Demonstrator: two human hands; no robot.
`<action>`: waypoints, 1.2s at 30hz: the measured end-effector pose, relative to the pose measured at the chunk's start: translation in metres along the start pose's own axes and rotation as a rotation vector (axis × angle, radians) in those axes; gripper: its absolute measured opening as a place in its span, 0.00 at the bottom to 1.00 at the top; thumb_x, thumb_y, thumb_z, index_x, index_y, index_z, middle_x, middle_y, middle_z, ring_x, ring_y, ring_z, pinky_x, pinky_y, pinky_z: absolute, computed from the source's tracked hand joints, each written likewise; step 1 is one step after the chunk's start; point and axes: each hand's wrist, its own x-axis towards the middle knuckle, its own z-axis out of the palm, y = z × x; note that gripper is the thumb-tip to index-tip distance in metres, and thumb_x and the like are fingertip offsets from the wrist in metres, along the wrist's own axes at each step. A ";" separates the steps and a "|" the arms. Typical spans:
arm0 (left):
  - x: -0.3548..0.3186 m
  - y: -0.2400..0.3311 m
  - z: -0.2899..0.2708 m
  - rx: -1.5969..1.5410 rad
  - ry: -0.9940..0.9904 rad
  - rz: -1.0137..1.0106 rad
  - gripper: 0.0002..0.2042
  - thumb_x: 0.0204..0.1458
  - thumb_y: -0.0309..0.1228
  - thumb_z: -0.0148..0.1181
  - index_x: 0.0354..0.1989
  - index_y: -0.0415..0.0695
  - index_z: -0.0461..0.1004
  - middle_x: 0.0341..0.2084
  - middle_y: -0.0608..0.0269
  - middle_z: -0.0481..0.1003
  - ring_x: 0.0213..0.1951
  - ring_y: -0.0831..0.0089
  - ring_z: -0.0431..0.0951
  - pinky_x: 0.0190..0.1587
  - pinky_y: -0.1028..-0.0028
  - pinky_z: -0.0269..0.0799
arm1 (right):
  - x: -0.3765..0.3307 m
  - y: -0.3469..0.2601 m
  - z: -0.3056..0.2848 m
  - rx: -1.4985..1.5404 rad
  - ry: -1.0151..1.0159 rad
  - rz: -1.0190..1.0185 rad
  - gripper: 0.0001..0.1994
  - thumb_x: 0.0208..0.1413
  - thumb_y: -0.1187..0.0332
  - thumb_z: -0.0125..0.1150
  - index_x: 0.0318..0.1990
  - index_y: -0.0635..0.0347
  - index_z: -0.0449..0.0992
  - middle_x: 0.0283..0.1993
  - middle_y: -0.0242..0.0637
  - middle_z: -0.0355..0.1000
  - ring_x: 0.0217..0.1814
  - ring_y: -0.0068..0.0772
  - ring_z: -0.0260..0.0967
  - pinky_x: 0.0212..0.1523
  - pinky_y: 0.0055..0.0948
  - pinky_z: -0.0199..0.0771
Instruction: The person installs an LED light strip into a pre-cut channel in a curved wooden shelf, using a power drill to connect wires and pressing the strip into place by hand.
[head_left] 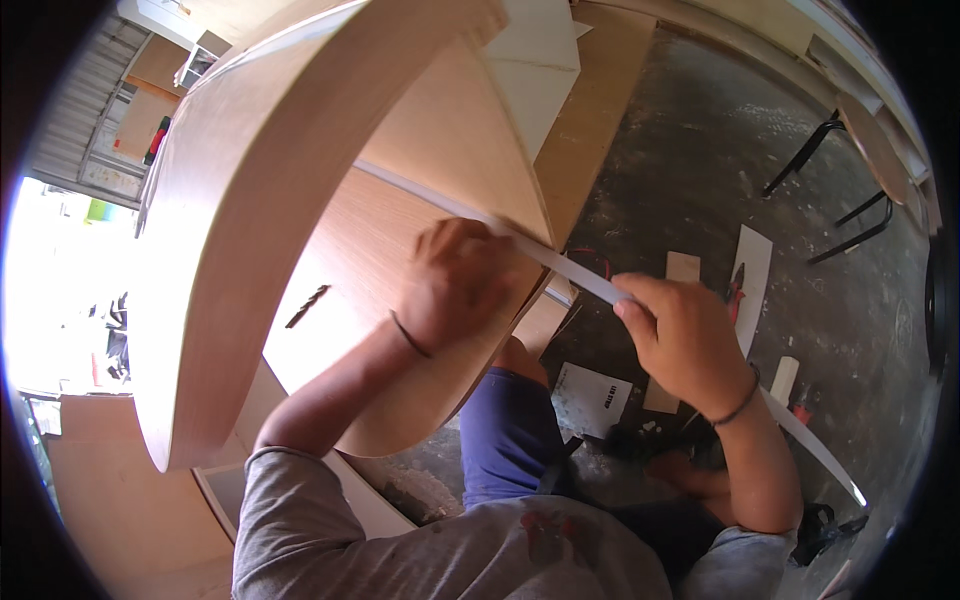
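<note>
A large curved plywood piece (pixel 250 230) fills the left and middle of the head view. A long white edge-banding strip (pixel 570 270) runs diagonally along its inner panel edge and trails down to the lower right. My left hand (pixel 455 285) presses the strip against the wooden edge, fingers curled over it. My right hand (pixel 680 340) pinches the free part of the strip just right of the panel, holding it taut. A dark drill bit (pixel 307 305) lies on the wooden panel left of my left hand.
Grey concrete floor (pixel 700 150) lies to the right with scraps of wood and white paper (pixel 595 398). Red-handled pliers (pixel 737 285) rest on a white strip. A stool with black legs (pixel 860 160) stands at the upper right. Boards lean at the top.
</note>
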 end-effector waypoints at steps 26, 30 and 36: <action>-0.013 0.058 0.019 -0.109 -0.009 -0.083 0.11 0.34 0.23 0.58 0.29 0.51 0.79 0.53 0.55 0.65 0.63 0.55 0.58 0.64 0.44 0.46 | 0.041 0.006 -0.009 0.337 -0.531 0.332 0.13 0.63 0.62 0.49 0.33 0.62 0.74 0.20 0.30 0.69 0.15 0.16 0.62 0.13 0.19 0.61; -0.015 0.058 0.022 -0.111 -0.026 -0.103 0.11 0.33 0.24 0.58 0.29 0.50 0.79 0.56 0.55 0.64 0.66 0.54 0.54 0.64 0.41 0.47 | 0.050 0.012 0.009 0.490 -0.541 0.348 0.14 0.62 0.62 0.49 0.32 0.64 0.74 0.19 0.32 0.69 0.15 0.18 0.63 0.13 0.23 0.61; -0.013 0.061 0.021 -0.108 -0.018 -0.129 0.10 0.34 0.23 0.57 0.27 0.49 0.78 0.55 0.57 0.66 0.66 0.54 0.56 0.65 0.41 0.48 | 0.062 0.014 0.029 0.395 -0.413 0.169 0.15 0.60 0.63 0.50 0.29 0.67 0.75 0.18 0.38 0.70 0.17 0.26 0.68 0.16 0.30 0.64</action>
